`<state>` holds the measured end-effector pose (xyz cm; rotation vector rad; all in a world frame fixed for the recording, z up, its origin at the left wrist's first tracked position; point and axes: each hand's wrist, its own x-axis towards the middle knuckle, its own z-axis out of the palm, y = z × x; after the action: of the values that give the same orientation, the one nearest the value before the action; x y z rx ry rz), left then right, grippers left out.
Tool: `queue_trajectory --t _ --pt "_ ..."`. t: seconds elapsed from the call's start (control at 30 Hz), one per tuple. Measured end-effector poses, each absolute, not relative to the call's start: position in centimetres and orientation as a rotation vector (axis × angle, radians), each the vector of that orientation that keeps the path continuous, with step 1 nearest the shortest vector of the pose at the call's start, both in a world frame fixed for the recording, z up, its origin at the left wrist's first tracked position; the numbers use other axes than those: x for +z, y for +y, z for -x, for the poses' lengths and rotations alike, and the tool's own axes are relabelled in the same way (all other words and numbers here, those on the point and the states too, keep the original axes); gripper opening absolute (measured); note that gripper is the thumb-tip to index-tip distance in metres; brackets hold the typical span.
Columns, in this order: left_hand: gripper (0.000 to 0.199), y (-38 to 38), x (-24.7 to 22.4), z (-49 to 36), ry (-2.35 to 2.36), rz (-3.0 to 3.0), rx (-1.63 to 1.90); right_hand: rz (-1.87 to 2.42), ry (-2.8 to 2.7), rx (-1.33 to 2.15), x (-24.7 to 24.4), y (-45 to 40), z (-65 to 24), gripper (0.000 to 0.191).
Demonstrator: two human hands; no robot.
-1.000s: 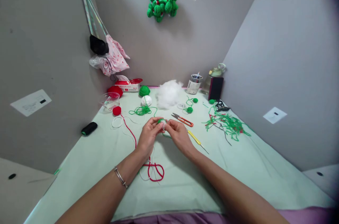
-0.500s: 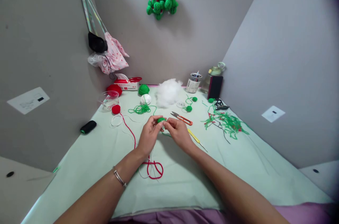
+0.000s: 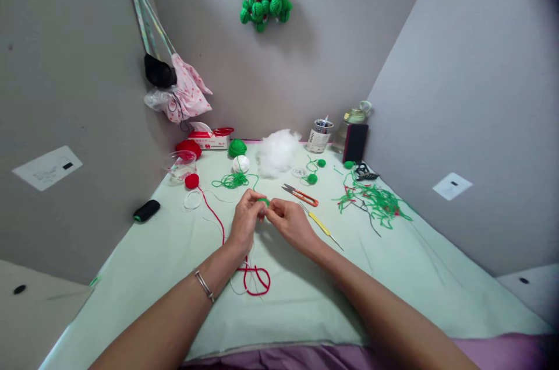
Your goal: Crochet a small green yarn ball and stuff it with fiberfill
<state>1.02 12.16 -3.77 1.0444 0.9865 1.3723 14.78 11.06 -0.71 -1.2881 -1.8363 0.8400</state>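
A small green crochet piece (image 3: 263,201) is pinched between the thumb and fingers of my left hand (image 3: 245,221), mostly covered by them. The fingertips of my right hand (image 3: 292,223) are closed together at the right side of the same piece; what exactly they pinch is hidden. Just beyond my right hand lie orange-handled thread snips (image 3: 305,197). A yellow-handled crochet hook (image 3: 320,224) rests beside that hand. Red yarn (image 3: 257,281) loops on the table below my left wrist, with thin white thread near it.
White stuffing (image 3: 279,154) is piled at the back, near green (image 3: 237,148) and white yarn balls (image 3: 240,164). Green yarn scraps (image 3: 379,204) lie to the right, near a phone (image 3: 355,143). A clear bowl (image 3: 181,167) stands back left. Green crochet balls (image 3: 266,0) hang above.
My hands have shifted slightly left, and the green piece is turned and more covered by my fingers. The yellow hook shows more fully beside my right hand.
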Motion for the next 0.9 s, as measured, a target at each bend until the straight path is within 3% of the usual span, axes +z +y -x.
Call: queue_trajectory --t 0.13,0.3,0.53,0.67,0.9 --pt "0.013 11.4 -2.9 -1.5 0.949 -1.020 1.420 1.300 -1.731 0.914 -1.3 12.5 -15.1 0.038" --pt "0.026 11.3 -2.7 -1.2 0.889 -1.071 1.392 1.279 -1.689 0.931 -1.1 13.0 -15.4 0.049" --pt "0.026 13.2 -4.7 -0.6 0.974 -1.142 1.325 1.275 -1.780 0.831 -0.1 10.9 -14.8 0.024" --pt "0.033 13.4 -5.0 -0.6 0.993 -1.140 1.280 1.297 -1.767 0.852 -0.2 11.0 -14.8 0.029" --pt "0.026 12.3 -3.8 -0.9 0.909 -1.089 1.304 1.320 -1.644 0.973 -1.4 12.8 -15.2 0.037"
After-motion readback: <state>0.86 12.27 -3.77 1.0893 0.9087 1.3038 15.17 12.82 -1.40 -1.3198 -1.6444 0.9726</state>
